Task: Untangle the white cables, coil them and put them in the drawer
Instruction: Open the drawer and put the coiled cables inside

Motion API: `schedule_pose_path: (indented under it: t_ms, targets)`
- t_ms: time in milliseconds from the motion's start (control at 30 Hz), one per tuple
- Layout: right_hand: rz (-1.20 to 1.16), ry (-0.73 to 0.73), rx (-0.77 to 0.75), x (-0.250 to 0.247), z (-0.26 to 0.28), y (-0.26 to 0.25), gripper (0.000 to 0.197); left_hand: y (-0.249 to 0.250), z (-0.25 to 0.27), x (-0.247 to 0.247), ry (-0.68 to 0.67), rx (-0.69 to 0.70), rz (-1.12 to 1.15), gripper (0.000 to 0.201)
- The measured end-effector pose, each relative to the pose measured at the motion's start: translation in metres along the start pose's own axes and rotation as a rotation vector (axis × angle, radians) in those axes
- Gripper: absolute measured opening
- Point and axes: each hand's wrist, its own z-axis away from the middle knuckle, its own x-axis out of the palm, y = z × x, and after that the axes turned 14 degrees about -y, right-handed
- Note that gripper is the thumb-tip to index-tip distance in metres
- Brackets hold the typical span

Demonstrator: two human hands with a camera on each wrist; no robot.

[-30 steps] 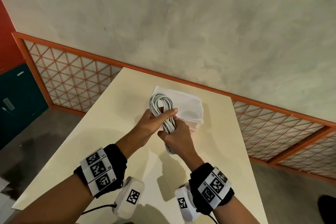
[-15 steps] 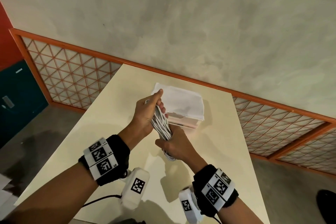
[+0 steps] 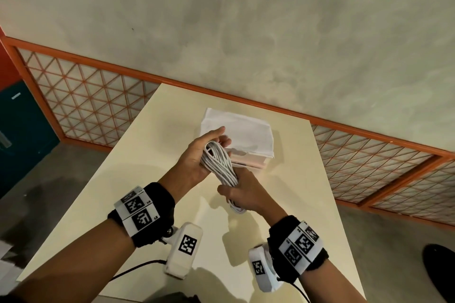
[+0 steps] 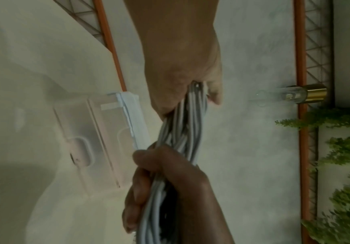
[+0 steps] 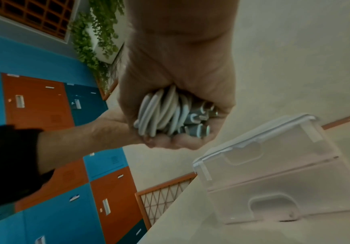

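Cables (image 3: 219, 162) look untangled & coiled into one bundle, held above table (image 3: 138, 162) near its far edge w/ left hand (image 3: 197, 155) cupping the top, right hand (image 3: 242, 192) fisted round the bottom; drawer (image 3: 248, 158) looks closed, stowing left.

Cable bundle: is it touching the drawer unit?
Cannot tell. In the head view the cable bundle, held by both hands, overlaps the drawer unit; no view shows a gap or contact.

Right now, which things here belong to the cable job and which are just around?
Job: white cable bundle, held by left hand and right hand; translucent drawer unit on the table.
Around: lockers, hanging plants, wall lamp.
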Motion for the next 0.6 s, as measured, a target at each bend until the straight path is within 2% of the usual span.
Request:
schedule_pose_path:
  t_ms: [100, 167, 300, 367, 467, 533, 600]
  targets:
    - [-0.063, -0.059, 0.007, -0.006, -0.001, 0.001, 0.019, 0.000, 0.004, 0.001, -0.058, -0.024, 0.068, 0.011]
    - [-0.088, -0.093, 0.025, -0.005, -0.001, 0.003, 0.019, -0.002, 0.004, -0.002, -0.079, -0.050, 0.057, 0.009]
    - [-0.096, -0.157, 0.033, 0.004, 0.000, 0.010, 0.016, -0.008, 0.002, -0.007, 0.004, -0.079, -0.088, 0.034]
    - [-0.012, -0.127, 0.036, 0.008, 0.001, 0.011, 0.017, -0.014, -0.001, -0.008, 0.098, -0.038, -0.145, 0.044]
    - [0.031, -0.067, 0.007, 0.013, 0.000, 0.016, 0.025, -0.021, -0.006, -0.009, 0.198, -0.016, -0.133, 0.048]
    - [-0.001, -0.064, -0.034, 0.016, 0.002, 0.020, 0.027, -0.022, -0.010, -0.011, 0.206, -0.028, -0.122, 0.050]
    - [-0.008, -0.030, -0.073, 0.019, 0.004, 0.022, 0.018, -0.025, -0.014, -0.011, 0.181, -0.052, -0.131, 0.053]
